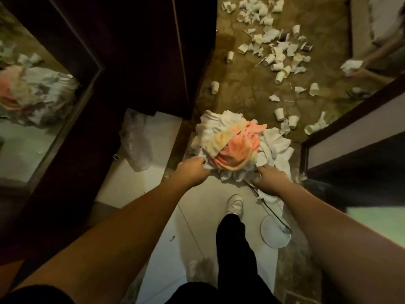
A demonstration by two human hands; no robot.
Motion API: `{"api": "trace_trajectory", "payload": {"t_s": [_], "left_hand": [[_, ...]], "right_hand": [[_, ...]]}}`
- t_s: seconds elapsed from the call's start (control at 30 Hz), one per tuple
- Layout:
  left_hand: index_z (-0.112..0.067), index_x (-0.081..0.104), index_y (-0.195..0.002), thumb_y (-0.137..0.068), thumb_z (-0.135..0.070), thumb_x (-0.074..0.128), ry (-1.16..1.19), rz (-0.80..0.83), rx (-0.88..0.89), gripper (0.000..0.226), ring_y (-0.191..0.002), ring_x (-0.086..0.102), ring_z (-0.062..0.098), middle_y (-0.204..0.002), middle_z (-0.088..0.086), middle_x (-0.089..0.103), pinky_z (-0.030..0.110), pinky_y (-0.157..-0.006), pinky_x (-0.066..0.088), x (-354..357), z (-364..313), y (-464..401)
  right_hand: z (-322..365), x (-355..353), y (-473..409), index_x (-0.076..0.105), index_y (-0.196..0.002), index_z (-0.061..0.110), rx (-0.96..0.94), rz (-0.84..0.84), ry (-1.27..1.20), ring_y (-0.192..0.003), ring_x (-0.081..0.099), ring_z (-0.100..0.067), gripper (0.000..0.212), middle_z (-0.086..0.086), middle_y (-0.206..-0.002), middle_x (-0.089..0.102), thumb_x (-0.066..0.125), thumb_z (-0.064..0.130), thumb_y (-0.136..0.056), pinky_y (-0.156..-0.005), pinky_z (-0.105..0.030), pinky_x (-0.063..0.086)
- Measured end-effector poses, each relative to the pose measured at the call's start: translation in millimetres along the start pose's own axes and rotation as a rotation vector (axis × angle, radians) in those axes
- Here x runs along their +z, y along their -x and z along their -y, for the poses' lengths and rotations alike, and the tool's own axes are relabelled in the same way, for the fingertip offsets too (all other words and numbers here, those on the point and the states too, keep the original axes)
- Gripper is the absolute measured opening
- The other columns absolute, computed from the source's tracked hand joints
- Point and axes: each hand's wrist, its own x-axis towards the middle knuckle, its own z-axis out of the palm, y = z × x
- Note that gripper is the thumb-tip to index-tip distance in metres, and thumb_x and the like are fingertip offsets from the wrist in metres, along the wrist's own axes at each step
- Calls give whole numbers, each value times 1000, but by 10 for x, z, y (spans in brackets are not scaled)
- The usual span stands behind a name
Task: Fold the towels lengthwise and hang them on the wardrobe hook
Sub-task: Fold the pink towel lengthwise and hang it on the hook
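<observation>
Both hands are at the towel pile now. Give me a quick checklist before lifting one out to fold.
1. Left hand grips a white edge of the towel pile: ok.
2. Right hand grips cloth: cannot tell, fingers rest on the pile's near edge.
3. Both hands on the same towel: cannot tell.
4. Towel free of the pile: not ok, the pink-orange towel lies on top.
5. Wire-handled tool clear of the cloth: not ok, one end runs under it.
6. Wardrobe hook located: cannot tell, none visible.
</observation>
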Motion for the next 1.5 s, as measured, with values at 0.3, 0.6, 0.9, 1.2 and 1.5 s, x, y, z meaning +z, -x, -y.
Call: {"api": "trace_trajectory", "payload": {"t_s": [0.3,0.6,0.9,1.2,1.5], "left_hand": [[-23,59,-123,-87,-48,44,133,97,-134,46,-96,56,29,-123,14,62,35,-83,39,-93,-444,-1425],[-21,60,-127,-92,-42,57,270,160,-217,41,-97,57,27,-130,12,60,31,-78,42,220,-469,-2796],[-14,49,-142,-87,-32,69,389,106,-215,61,-123,54,29,-144,10,51,30,-95,44,1092,-297,-4431],[-22,54,-126,-90,-50,61,149,103,-140,46,-113,57,37,-123,13,62,40,-95,47,1621,-233,-5245],[-8,59,-73,-60,-41,59,752,-5,-178,35,-76,56,25,-74,11,61,35,-68,42,950,-309,-4855]], "right_hand": [[-559,-466,-1503,47,-145,20,-32,88,-66,-132,48,-32,57,-11,-150,47,51,50,-98,-100,-41,44],[-958,-303,-2856,52,-143,9,123,114,-386,-127,53,-32,55,-15,-146,51,59,40,-98,-99,-35,43],[-970,326,-4326,42,-150,12,278,55,-624,-130,53,-31,63,-11,-150,50,60,41,-97,-100,-35,43],[-994,747,-4925,51,-142,12,349,-2,-771,-126,53,-32,51,-13,-142,56,61,34,-97,-107,-45,44],[-1012,429,-4475,65,-127,18,274,-7,-997,-106,62,-26,39,-3,-114,68,64,26,-88,-87,-36,51]]}}
